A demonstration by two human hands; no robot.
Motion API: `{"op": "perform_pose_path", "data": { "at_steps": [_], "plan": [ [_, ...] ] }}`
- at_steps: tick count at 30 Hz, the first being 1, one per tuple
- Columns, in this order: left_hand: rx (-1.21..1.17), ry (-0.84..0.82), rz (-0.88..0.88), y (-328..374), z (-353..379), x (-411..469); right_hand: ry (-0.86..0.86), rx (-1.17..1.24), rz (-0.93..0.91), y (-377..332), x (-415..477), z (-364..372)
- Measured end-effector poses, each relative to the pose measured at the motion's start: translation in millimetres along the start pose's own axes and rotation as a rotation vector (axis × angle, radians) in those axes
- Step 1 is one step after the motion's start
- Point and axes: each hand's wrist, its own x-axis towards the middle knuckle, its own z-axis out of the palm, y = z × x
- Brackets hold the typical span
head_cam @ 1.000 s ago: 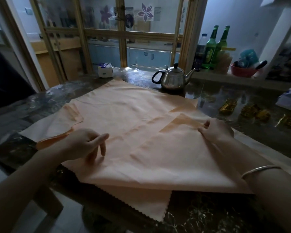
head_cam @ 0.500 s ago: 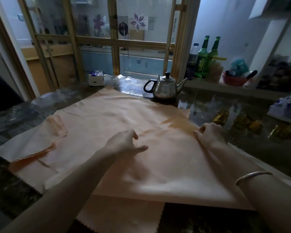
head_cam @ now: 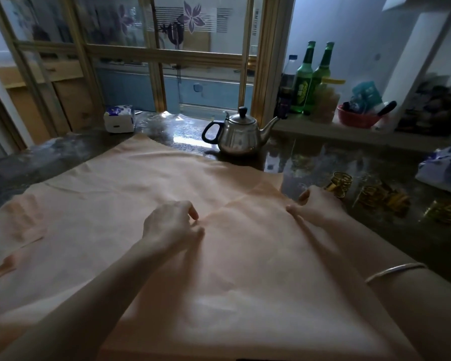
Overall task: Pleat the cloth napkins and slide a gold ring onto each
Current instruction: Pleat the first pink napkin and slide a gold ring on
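My left hand [head_cam: 171,226] and right hand [head_cam: 317,207] each pinched the napkin [head_cam: 245,269] fold, short of the teapot [head_cam: 241,138]; gold rings [head_cam: 340,183] lay right of the teapot.

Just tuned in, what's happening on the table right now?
A person seems to be starting a pleat in the top napkin of a peach stack. The left hand pinches its far folded edge near the middle, and the right hand grips that edge at the right corner. The gold rings lie untouched to the right.

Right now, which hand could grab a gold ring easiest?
Probably the right hand: it holds the napkin edge right beside the gold rings, while the left hand pinches mid-cloth, farther away.
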Motion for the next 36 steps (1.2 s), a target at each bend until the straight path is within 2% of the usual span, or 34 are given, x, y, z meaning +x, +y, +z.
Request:
{"op": "perform_pose_path", "data": {
  "at_steps": [3, 7, 13, 19, 27, 36],
  "plan": [
    [0.013, 0.014, 0.003, -3.4, -1.5, 2.3, -0.034, -0.058, 0.037, 7.5, -3.7, -5.5],
    [-0.062, -0.078, -0.031, -8.5, -3.4, 9.3, -0.052, -0.118, 0.064, 30.1, -19.9, -19.1],
    [-0.351, -0.185, -0.047, -18.0, -6.9, 13.9, -0.066, -0.145, 0.095, 75.0, -66.1, -38.9],
    [-0.242, -0.099, 0.032, -2.7, -6.6, -1.1, 0.015, -0.102, 0.055, 91.9, -106.7, -43.0],
    [-0.22, -0.23, 0.183, 27.0, 0.6, -25.0, -0.07, -0.167, 0.147, 131.5, -150.8, -68.7],
    [-0.12, -0.064, 0.091, 44.5, 3.7, -43.3, 0.014, -0.112, 0.109, 145.5, -181.7, -65.6]
  ]
}}
